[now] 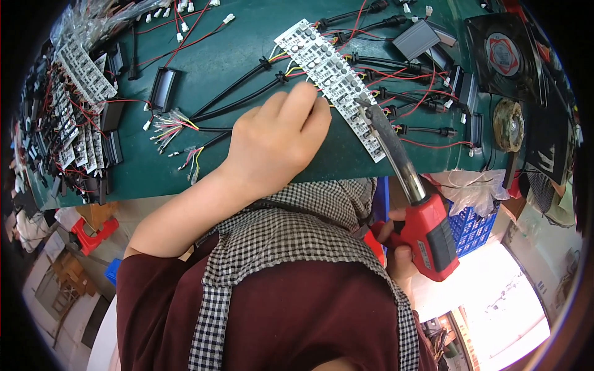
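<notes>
Likely soldering step: circuit board [335,75] at 1 o'clock on worktop [235,51], soldering iron [401,159] over it from 5. Right hand [404,262] wrapped round handle; left hand [272,135] grip curled, contents hidden. Next move probably wants steady tip.

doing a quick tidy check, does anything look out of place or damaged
Nothing looks spilled or clearly broken. The left end of the green table stands out: circuit boards overlap in a jumble with black housings, unlike the single board strip in the middle. The barrel of the soldering iron also looks darkened toward its tip.
</notes>
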`<state>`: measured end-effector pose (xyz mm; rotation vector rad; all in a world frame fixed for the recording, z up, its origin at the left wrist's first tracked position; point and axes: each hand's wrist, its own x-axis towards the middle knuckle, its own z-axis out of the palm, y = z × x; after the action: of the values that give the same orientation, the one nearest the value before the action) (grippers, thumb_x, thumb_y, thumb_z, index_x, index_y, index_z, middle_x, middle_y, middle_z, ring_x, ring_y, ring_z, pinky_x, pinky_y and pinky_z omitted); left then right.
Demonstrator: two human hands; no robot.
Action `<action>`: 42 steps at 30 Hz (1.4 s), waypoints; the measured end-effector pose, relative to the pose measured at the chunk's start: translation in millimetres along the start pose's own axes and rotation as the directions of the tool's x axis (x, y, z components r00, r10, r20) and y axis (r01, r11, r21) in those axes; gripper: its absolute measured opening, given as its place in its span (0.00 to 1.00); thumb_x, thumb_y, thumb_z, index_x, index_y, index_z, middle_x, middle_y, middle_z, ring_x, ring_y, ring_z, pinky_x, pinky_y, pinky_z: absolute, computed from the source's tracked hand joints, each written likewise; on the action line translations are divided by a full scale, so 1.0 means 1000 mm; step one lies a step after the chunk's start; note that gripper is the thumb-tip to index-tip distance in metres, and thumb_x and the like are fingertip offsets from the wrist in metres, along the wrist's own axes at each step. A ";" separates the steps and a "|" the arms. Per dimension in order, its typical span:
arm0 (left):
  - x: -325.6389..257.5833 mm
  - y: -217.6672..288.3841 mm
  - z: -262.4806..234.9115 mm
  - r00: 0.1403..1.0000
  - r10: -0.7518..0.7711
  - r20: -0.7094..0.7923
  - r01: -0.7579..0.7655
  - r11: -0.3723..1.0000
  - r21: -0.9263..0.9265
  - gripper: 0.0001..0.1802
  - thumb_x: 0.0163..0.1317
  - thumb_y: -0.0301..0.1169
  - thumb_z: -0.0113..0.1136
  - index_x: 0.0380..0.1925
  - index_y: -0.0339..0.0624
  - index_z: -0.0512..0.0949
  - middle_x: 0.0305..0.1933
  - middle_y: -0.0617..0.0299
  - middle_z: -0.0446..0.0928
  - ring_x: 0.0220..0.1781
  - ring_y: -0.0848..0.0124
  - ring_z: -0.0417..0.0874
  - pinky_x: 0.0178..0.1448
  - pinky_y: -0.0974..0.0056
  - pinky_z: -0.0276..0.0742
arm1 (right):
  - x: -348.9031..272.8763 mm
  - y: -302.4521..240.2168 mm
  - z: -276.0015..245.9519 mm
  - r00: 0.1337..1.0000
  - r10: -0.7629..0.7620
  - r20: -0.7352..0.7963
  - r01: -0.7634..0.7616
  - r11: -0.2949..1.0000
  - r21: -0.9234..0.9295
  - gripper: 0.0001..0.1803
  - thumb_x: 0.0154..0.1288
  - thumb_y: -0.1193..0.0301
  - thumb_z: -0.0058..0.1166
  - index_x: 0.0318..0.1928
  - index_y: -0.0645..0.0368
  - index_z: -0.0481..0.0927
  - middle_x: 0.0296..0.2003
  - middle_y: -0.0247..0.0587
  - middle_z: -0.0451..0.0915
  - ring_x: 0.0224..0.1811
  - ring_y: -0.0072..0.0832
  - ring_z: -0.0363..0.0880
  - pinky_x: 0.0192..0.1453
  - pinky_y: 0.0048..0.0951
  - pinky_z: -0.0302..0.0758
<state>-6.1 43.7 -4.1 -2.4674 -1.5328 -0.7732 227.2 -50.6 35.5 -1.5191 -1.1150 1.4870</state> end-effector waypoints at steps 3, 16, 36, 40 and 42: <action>0.004 -0.001 0.004 0.996 -0.083 -0.024 0.078 0.986 -0.145 0.10 0.43 0.26 0.58 0.30 0.41 0.76 0.28 0.65 0.66 0.25 0.74 0.73 0.22 0.71 0.69 | -0.002 -0.002 0.001 1.000 0.000 -0.016 0.001 1.000 0.023 0.42 0.53 0.38 0.56 0.47 0.69 0.71 0.19 0.36 0.71 0.19 0.23 0.69 0.24 0.20 0.62; -0.005 0.000 0.004 0.998 0.004 -0.068 -0.012 0.993 -0.118 0.14 0.43 0.25 0.60 0.34 0.39 0.78 0.32 0.62 0.70 0.27 0.74 0.74 0.22 0.73 0.70 | -0.003 0.006 -0.003 0.999 -0.029 -0.024 0.030 0.999 0.043 0.42 0.53 0.39 0.58 0.47 0.70 0.71 0.29 0.39 0.76 0.20 0.23 0.71 0.22 0.21 0.62; 0.001 0.006 0.003 0.997 -0.033 -0.070 0.020 0.983 -0.183 0.16 0.36 0.17 0.63 0.32 0.33 0.81 0.23 0.63 0.64 0.20 0.71 0.69 0.20 0.68 0.62 | -0.001 0.012 -0.013 0.998 -0.051 0.033 0.055 0.988 -0.143 0.28 0.51 0.47 0.64 0.39 0.61 0.82 0.23 0.31 0.78 0.31 0.26 0.77 0.39 0.29 0.73; 0.002 0.008 0.003 0.995 -0.078 -0.065 0.064 0.978 -0.197 0.16 0.37 0.17 0.63 0.32 0.33 0.81 0.22 0.62 0.63 0.20 0.72 0.69 0.20 0.69 0.62 | -0.002 0.017 -0.016 0.995 -0.093 0.021 0.096 0.973 -0.212 0.27 0.50 0.47 0.64 0.38 0.59 0.83 0.25 0.32 0.79 0.34 0.29 0.78 0.40 0.31 0.73; 0.000 0.006 0.006 0.996 -0.063 -0.066 0.053 0.988 -0.145 0.13 0.40 0.20 0.61 0.30 0.35 0.79 0.26 0.64 0.65 0.22 0.74 0.70 0.19 0.72 0.64 | -0.001 0.017 -0.015 0.996 -0.091 0.013 0.091 0.975 -0.201 0.28 0.50 0.46 0.64 0.38 0.59 0.83 0.25 0.32 0.79 0.34 0.29 0.78 0.40 0.31 0.73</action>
<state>1.0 42.8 -8.4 -2.4734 -1.5827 -1.0020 243.7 -56.9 21.5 -1.5780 -1.3536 1.3483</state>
